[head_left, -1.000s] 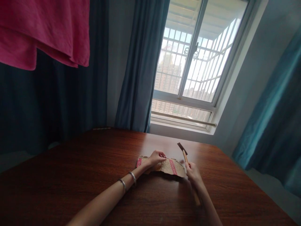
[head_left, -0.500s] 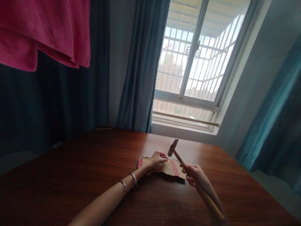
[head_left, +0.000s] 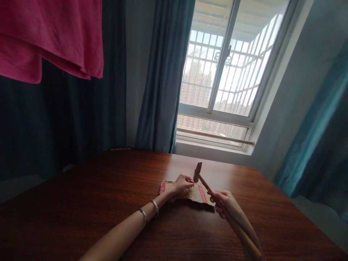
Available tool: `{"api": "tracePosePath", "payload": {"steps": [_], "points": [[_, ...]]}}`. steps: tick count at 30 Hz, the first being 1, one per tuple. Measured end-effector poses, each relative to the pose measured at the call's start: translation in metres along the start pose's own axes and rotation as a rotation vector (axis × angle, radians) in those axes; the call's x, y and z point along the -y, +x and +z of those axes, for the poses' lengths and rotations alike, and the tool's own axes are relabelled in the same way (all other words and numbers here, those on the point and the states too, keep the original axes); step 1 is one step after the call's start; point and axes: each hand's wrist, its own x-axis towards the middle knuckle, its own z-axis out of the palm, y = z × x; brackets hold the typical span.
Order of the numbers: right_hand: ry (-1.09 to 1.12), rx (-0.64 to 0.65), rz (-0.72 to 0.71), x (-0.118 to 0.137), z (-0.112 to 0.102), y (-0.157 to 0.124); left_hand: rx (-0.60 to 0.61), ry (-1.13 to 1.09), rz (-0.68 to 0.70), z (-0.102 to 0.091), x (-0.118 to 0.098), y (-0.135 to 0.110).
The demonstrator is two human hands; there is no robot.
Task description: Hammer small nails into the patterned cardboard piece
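A wooden-handled hammer (head_left: 206, 184) is gripped by my right hand (head_left: 227, 203), with the fingers wrapped around the middle of its shaft. Its head is raised close to the fingertips of my left hand (head_left: 182, 183). Those fingertips are pinched together over a torn-edged piece of cardboard (head_left: 196, 194); whatever they pinch is too small to make out. Many dark dots and two pink bands mark the cardboard, which lies on the table. My left hand covers part of it. Two silver bracelets (head_left: 154, 207) circle my left wrist.
Beneath everything is a brown wooden table (head_left: 130, 217). Past its far edge are a barred window (head_left: 212, 112) and a blue curtain (head_left: 160, 90). Pink cloth (head_left: 59, 36) hangs at the upper left, and another curtain (head_left: 307, 148) is on the right.
The hammer head has swung slightly left, closer to my left fingertips. My left hand stays pinched in the same place over the cardboard.
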Motion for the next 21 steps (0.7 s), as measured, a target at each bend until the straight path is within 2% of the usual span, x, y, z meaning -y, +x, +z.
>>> {"api": "tracePosePath", "payload": {"steps": [21], "points": [[-0.022,-0.001,-0.018,-0.0025,-0.0006,0.0027,0.027,-0.016,-0.025,-0.0023,-0.0054,-0.0020]]}}
